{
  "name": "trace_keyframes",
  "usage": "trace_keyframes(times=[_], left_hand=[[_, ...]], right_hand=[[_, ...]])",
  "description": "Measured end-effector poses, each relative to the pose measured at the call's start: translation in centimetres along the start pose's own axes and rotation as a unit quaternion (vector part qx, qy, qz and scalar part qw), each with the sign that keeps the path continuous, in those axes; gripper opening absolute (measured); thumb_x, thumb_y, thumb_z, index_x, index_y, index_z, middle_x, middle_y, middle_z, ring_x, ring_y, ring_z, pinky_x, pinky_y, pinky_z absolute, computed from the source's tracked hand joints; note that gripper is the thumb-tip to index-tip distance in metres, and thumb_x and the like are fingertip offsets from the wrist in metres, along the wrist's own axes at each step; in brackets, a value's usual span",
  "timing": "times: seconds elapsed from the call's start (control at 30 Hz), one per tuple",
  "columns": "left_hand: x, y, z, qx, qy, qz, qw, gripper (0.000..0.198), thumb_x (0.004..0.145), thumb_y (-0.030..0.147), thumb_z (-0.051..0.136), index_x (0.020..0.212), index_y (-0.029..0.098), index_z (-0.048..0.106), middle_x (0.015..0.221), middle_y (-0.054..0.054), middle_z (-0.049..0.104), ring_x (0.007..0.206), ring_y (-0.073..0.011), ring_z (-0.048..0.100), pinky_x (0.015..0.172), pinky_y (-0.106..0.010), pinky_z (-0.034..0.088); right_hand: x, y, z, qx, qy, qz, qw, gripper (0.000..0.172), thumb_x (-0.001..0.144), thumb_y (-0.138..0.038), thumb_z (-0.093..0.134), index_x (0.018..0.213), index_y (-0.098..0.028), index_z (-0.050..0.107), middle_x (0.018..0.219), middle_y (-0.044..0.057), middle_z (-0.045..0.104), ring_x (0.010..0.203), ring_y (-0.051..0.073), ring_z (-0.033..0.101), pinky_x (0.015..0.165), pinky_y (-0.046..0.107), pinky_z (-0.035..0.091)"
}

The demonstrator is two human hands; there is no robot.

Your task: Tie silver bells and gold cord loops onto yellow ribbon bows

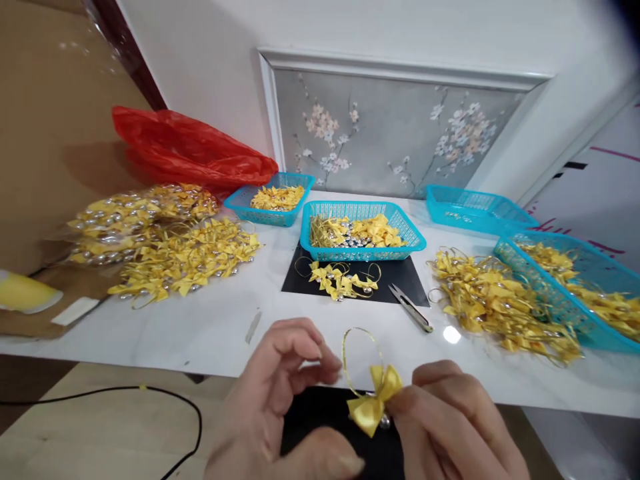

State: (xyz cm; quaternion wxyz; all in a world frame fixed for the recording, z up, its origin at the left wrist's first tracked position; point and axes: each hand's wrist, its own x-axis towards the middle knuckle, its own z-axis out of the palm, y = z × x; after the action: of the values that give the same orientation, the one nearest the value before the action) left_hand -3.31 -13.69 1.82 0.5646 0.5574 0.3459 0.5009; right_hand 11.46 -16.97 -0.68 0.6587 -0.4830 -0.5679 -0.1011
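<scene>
My right hand [450,417] pinches a yellow ribbon bow [370,408] at its right side, above the table's front edge. A thin gold cord loop [344,353] rises from the bow, and a silver bead [385,421] hangs below its knot. To the left, my left hand [295,400] is open, thumb and fingers curved apart, with nothing between them. Its fingertips are close to the cord loop; a gap shows between them. Several finished-looking bows [340,281] with beads and loops lie on a black mat [295,277] beyond my hands.
Thread snips [411,309] lie across the mat's right edge. A blue basket [363,254] holds bows, beads and cords. More bow heaps [493,307] flank it, with other blue baskets [475,210] behind. A red plastic bag [190,150] and bagged bows [120,220] are at left.
</scene>
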Motion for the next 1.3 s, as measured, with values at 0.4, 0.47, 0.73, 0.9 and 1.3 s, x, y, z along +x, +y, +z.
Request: trace_keyframes(times=[0.4, 0.47, 0.73, 0.9, 1.3], left_hand=[[0.5, 0.5, 0.9, -0.073, -0.094, -0.212, 0.97, 0.012, 0.078, 0.03, 0.076, 0.084, 0.022, 0.068, 0.08, 0.001, 0.062, 0.078, -0.0138, 0.055, 0.071, -0.02, 0.045], [0.4, 0.3, 0.8, -0.078, -0.099, -0.215, 0.969, 0.014, 0.078, 0.031, 0.077, 0.084, 0.021, 0.069, 0.079, 0.001, 0.062, 0.078, -0.0138, 0.055, 0.071, -0.021, 0.045], [1.1, 0.6, 0.7, -0.119, -0.089, -0.209, 0.967, 0.008, 0.076, 0.017, 0.077, 0.076, 0.02, 0.07, 0.076, 0.003, 0.063, 0.073, -0.0097, 0.056, 0.069, -0.016, 0.046], [1.4, 1.0, 0.8, -0.095, -0.09, -0.176, 0.976, 0.012, 0.075, 0.014, 0.075, 0.067, 0.018, 0.067, 0.073, 0.003, 0.061, 0.07, -0.0094, 0.055, 0.067, -0.016, 0.046], [0.9, 0.6, 0.8, -0.053, -0.106, -0.15, 0.982, 0.01, 0.079, 0.017, 0.072, 0.071, 0.02, 0.065, 0.08, 0.002, 0.06, 0.072, -0.0122, 0.055, 0.066, -0.022, 0.044]], right_hand=[[-1.0, 1.1, 0.1, 0.012, -0.014, -0.041, 0.999, 0.022, 0.078, 0.006, 0.066, 0.079, -0.015, 0.07, 0.069, 0.001, 0.053, 0.065, 0.015, 0.054, 0.048, 0.029, 0.044], [-1.0, 0.6, 0.5, 0.016, 0.001, -0.023, 1.0, 0.024, 0.077, 0.008, 0.066, 0.076, -0.016, 0.069, 0.065, -0.001, 0.05, 0.062, 0.014, 0.053, 0.046, 0.028, 0.041], [-1.1, 0.6, 0.3, 0.028, -0.04, -0.005, 0.999, 0.023, 0.075, 0.007, 0.07, 0.072, -0.016, 0.066, 0.064, -0.001, 0.047, 0.059, 0.013, 0.051, 0.043, 0.026, 0.04], [-1.2, 0.6, 0.4, 0.042, -0.028, 0.031, 0.998, 0.024, 0.076, 0.007, 0.068, 0.075, -0.017, 0.065, 0.063, -0.001, 0.046, 0.058, 0.013, 0.05, 0.044, 0.027, 0.039], [-1.3, 2.4, 0.3, 0.173, -0.112, 0.027, 0.978, 0.031, 0.08, 0.006, 0.058, 0.09, -0.021, 0.068, 0.07, 0.0, 0.054, 0.067, 0.016, 0.055, 0.053, 0.03, 0.047]])
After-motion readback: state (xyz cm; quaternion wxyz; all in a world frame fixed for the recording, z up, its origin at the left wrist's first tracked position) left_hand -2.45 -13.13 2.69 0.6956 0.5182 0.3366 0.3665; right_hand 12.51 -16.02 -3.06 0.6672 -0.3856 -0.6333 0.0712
